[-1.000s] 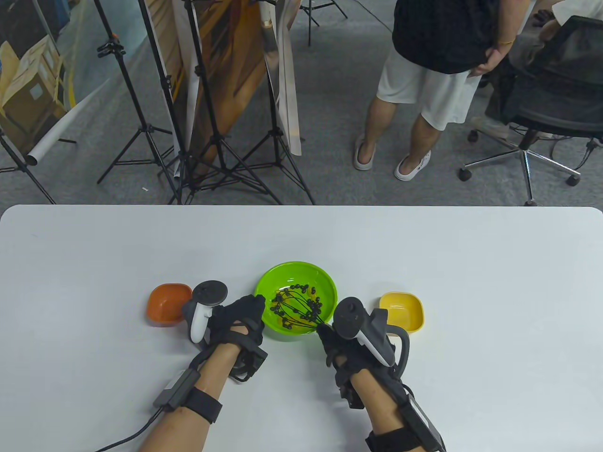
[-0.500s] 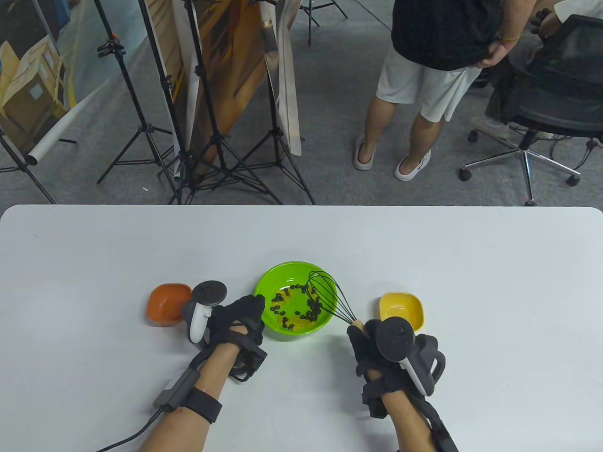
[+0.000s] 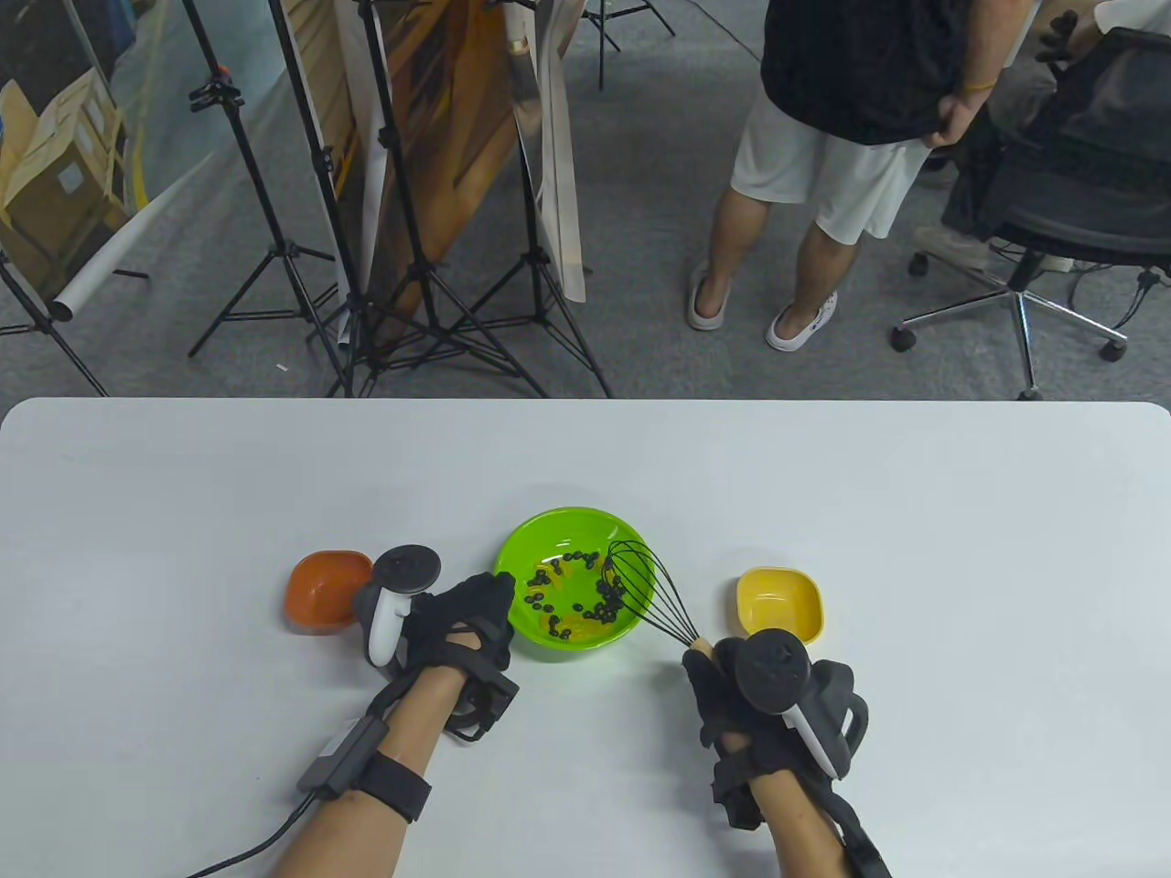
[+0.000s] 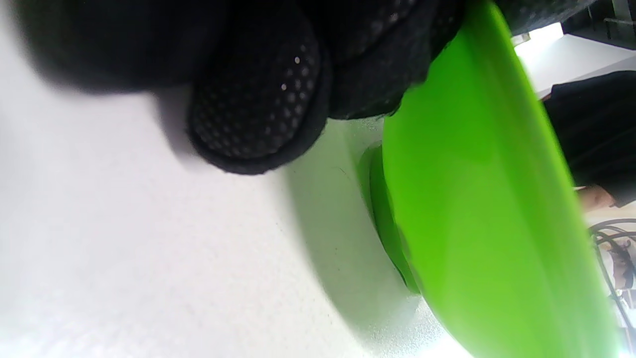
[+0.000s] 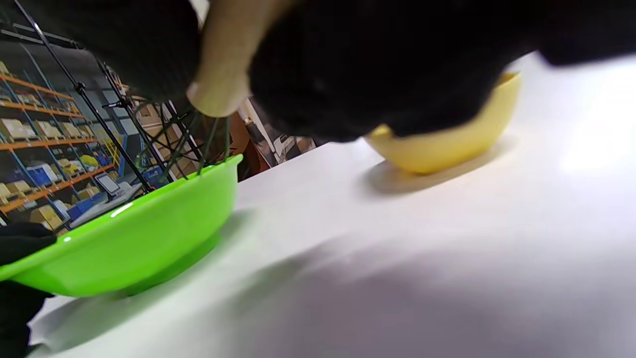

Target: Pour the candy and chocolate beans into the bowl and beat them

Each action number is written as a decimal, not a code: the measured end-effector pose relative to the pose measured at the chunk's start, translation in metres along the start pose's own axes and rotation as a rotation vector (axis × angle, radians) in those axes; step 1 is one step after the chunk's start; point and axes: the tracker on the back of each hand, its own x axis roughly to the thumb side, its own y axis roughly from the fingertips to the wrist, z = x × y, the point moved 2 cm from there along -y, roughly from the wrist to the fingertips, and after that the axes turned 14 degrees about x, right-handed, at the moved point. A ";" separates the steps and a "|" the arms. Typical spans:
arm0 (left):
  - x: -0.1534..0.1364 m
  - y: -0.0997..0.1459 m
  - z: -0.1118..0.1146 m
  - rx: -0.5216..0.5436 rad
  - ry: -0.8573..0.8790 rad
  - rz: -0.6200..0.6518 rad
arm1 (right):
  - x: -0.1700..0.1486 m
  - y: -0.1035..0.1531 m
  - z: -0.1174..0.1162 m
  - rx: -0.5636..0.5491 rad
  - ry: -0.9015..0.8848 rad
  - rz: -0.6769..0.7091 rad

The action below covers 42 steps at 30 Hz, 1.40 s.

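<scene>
A green bowl (image 3: pixel 565 515) stands at the table's middle with dark chocolate beans (image 3: pixel 599 605) and some yellow candy in it. My right hand (image 3: pixel 712 675) grips the wooden handle (image 3: pixel 700 647) of a black wire whisk (image 3: pixel 638 585), whose wires dip into the bowl's right side. My left hand (image 3: pixel 488 596) holds the bowl's left rim. In the left wrist view, gloved fingers (image 4: pixel 258 104) lie against the green bowl (image 4: pixel 487 199). The right wrist view shows the whisk handle (image 5: pixel 218 94) in my grip and its wires (image 5: pixel 174 134) entering the green bowl (image 5: pixel 134 243).
An orange bowl (image 3: pixel 322 593) sits left of my left hand. A yellow bowl (image 3: pixel 780 604) sits just beyond my right hand, also seen as the yellow bowl (image 5: pixel 447 144). Beyond the table's far edge a person (image 3: pixel 823 165), an office chair (image 3: pixel 1052 210) and light stands (image 3: pixel 402 274) stand.
The whisk has swept from the bowl's left side to its right side. My right hand has moved right and back toward me. My left hand has kept its place on the rim.
</scene>
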 end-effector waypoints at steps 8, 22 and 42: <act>0.000 0.000 0.000 -0.001 0.002 -0.001 | -0.039 0.016 0.047 -0.163 -0.165 -0.051; -0.001 0.000 0.000 -0.002 0.003 -0.003 | -0.153 0.004 0.047 -0.209 -0.173 -0.527; -0.002 0.000 0.000 -0.005 0.022 -0.003 | -0.154 -0.011 0.028 -0.132 0.054 -0.626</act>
